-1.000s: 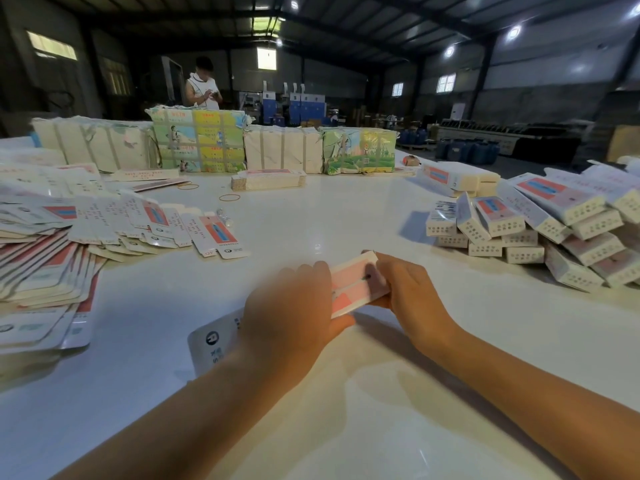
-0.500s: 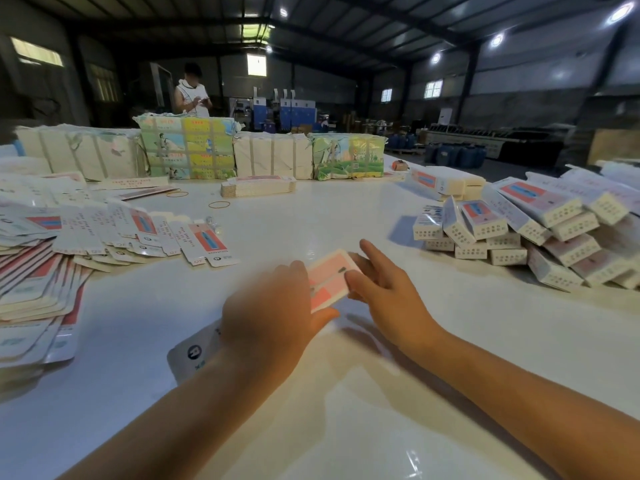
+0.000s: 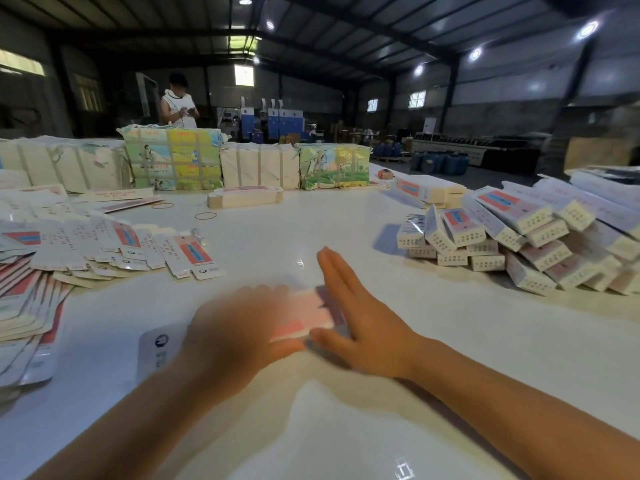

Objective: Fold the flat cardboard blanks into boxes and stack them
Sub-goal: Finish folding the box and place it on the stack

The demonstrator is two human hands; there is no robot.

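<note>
Left hand (image 3: pixel 239 327) is blurred, laid palm-down over the blank (image 3: pixel 301 315); whether its fingers grip cannot be told. Right hand (image 3: pixel 360 317) is held flat, fingers straight and together, pointed far-left, pressed against the blank's right end. Blank is seen at near centre of the worktop (image 3: pixel 346 230), long axis running left to right, white flap (image 3: pixel 159 344) pointing left. Folded boxes (image 3: pixel 519 244) are heaped at right, flat blanks (image 3: pixel 86 244) fanned at left.

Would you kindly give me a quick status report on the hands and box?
Left hand grips blurred pink-and-white cardboard box. Right hand flat, fingers straight against it. Nothing obstructing.
</note>
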